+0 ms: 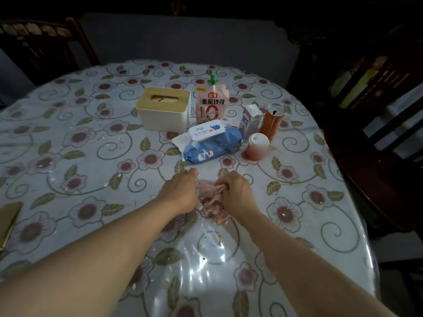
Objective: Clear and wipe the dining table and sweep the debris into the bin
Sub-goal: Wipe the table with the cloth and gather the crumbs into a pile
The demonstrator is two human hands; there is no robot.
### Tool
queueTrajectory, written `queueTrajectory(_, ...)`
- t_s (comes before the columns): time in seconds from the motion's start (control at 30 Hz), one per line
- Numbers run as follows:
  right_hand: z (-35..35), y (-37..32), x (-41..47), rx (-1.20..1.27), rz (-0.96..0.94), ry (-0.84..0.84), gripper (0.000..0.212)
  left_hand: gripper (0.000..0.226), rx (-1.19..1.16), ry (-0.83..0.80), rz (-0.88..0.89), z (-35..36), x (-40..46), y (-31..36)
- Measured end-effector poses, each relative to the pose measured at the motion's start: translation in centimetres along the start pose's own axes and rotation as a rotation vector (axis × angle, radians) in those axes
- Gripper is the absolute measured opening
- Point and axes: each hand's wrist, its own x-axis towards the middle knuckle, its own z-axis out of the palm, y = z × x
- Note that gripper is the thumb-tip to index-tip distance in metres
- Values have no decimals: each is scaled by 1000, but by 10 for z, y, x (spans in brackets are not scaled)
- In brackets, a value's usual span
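Observation:
A crumpled pinkish wipe (211, 202), stained and with bits of debris on it, lies on the floral dining table (91, 156) between my two hands. My right hand (235, 193) grips the wipe's right side with curled fingers. My left hand (180, 193) is at the wipe's left edge, fingers bent down against it; how much of the wipe it holds is hidden. Small crumbs (219, 240) are scattered on the glossy cover nearer to me.
Behind my hands stand a blue wet-wipe pack (210, 147), a white tissue box (163, 109), a ketchup pouch (212, 104), a small milk carton (250, 118), an orange can (273, 122) and a small cup (258, 146). Dark chairs (375, 106) flank the table.

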Motion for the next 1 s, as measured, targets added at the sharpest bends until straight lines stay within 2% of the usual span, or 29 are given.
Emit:
queueTrajectory(0.07,-21,-1,-12,151,46,81,23,64,1,8,1,0,-4,4)
queueTrajectory(0.17,-42,1,-28,103,59,-76,25,63,15,29,-27,-2,-7,15)
queueTrajectory(0.23,-51,7,-28,158,141,-12,24,62,25,30,-37,-5,-5,24)
queueTrajectory(0.33,-59,16,-28,80,139,-131,17,59,49,33,-41,-13,-2,38)
queueTrajectory(0.53,-73,25,-21,235,241,-96,16,58,50,15,26,-28,3,66)
queueTrajectory(0.6,-79,25,-17,323,275,-91,19,55,-14,-33,69,-30,3,72)
queueTrajectory(0.73,-96,33,-9,450,295,-8,26,41,-299,-269,160,-31,7,93)
queueTrajectory(0.8,-104,38,-8,510,313,30,9,22,-373,-243,164,-30,11,107)
queueTrajectory(0.87,-108,46,-11,641,372,47,24,7,-395,-147,140,-27,19,121)
queueTrajectory(0.93,-111,58,-12,754,366,2,38,3,-467,-89,74,-19,29,137)
queueTrajectory(1.0,-113,68,-10,669,321,-21,37,10,-573,-119,32,-12,38,149)
